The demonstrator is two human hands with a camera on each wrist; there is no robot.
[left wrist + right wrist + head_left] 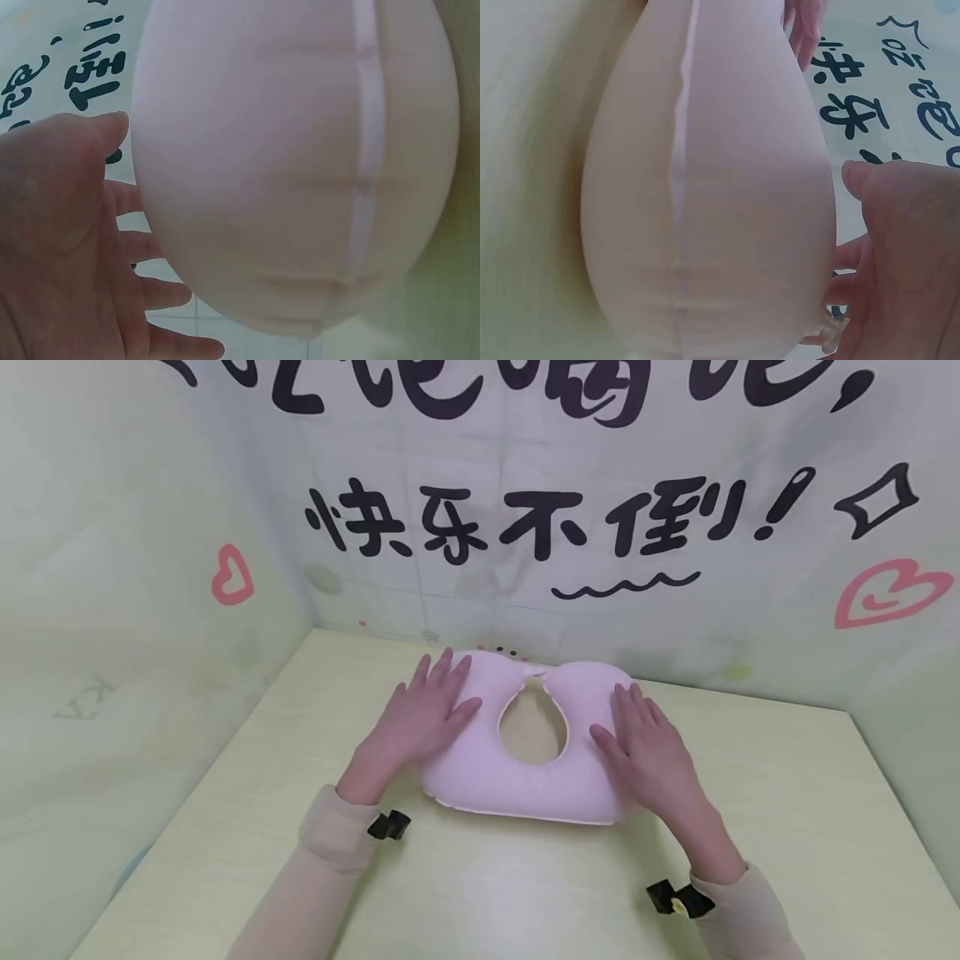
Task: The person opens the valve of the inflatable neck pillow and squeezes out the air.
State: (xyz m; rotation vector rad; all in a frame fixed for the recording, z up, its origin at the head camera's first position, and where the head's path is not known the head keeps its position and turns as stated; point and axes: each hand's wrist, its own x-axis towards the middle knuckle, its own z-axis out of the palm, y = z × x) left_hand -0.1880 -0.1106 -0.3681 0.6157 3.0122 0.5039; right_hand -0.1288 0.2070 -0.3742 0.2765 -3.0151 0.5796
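Note:
A pink inflated U-shaped neck pillow lies on the table, its round opening in the middle and its two ends meeting at the back. My left hand rests on the pillow's left side with fingers spread and straight. On the right side lies my right hand, its fingers extended along the outer edge. In the left wrist view the puffed side of the pillow bulges beside the left hand. The right wrist view shows the seam along the pillow's side, with the right hand next to it.
The pale wooden table meets a printed fabric backdrop just behind the pillow. Another fabric panel hangs on the left. Black camera mounts sit at both wrists over light sleeves.

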